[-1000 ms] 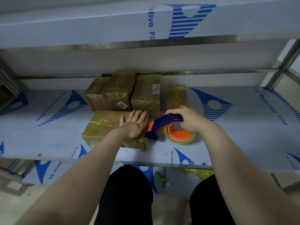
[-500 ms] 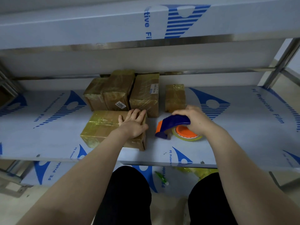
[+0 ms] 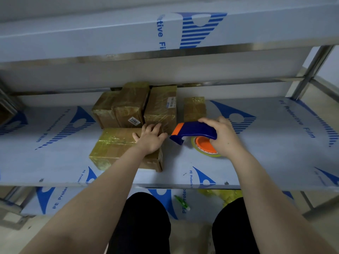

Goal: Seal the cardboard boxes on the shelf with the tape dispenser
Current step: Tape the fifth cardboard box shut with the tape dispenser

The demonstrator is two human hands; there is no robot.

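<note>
A taped cardboard box (image 3: 113, 145) lies flat at the front of the middle shelf (image 3: 256, 158). My left hand (image 3: 150, 139) rests palm-down on its right end, fingers straight. Just right of the box, my right hand (image 3: 223, 136) grips the blue and orange tape dispenser (image 3: 192, 132), whose clear tape roll with orange hub (image 3: 203, 145) sits low over the shelf. The dispenser's orange nose points at the box's right end, a small gap apart.
Several more taped boxes stand behind: a group of three (image 3: 132, 105) with a "7202" label, and a small one (image 3: 194, 109) to the right. The upper shelf (image 3: 165, 33) hangs low overhead. A metal post (image 3: 310, 70) rises at right. Yellow scraps (image 3: 225, 197) lie on the lower shelf.
My right hand has carried the dispenser up and to the right, away from the box's right end. My left hand stays on the box.
</note>
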